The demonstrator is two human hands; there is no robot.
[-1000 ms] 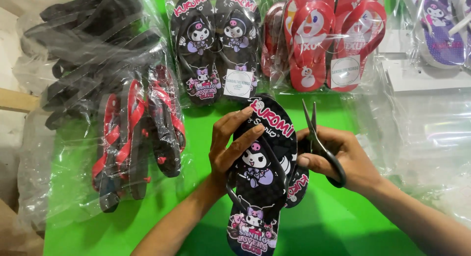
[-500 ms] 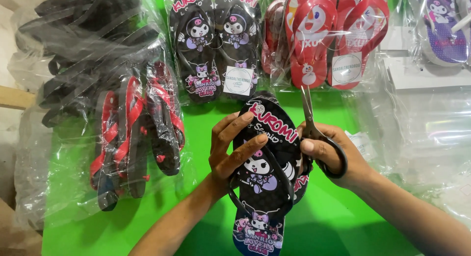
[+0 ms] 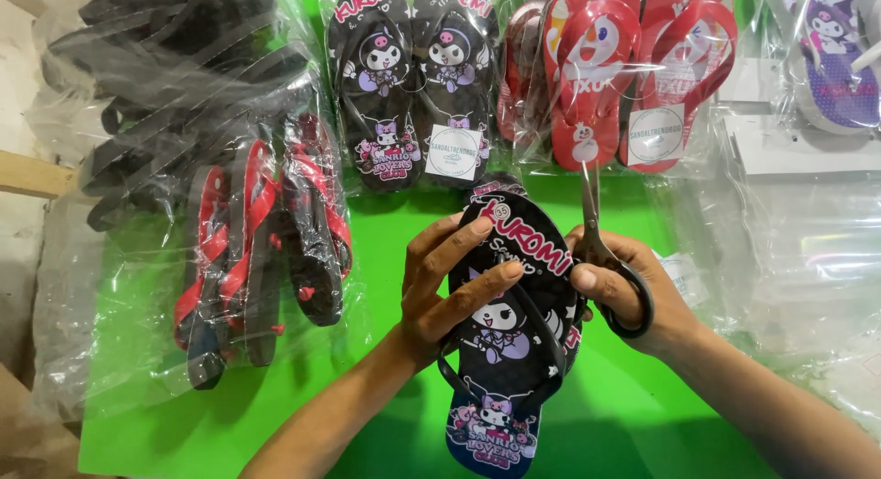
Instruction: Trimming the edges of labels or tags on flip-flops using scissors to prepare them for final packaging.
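Bright green tabletop is sitting under everything, with clear bags all around. Far out to the left of the hands, a bag of black flip-flops and a bag of red-and-black ones are lying there, plastic glare making it hard to count pairs.

Left hand is coming up from the bottom edge, forearm angled up and right, fingers spread and curling over the left side of the black cartoon flip-flops, thumb tucked behind so I can't see it. They're stacked sole on sole, long axis running near vertical, toe end pointing up and away, heel end hanging toward the bottom edge.

Right hand is closing around the handles of scissors, blades pointing straight up, touching the sandals' right edge. Its forearm is getting cut off at the bottom right corner.

Above the hands, bagged black and red pairs are lying.
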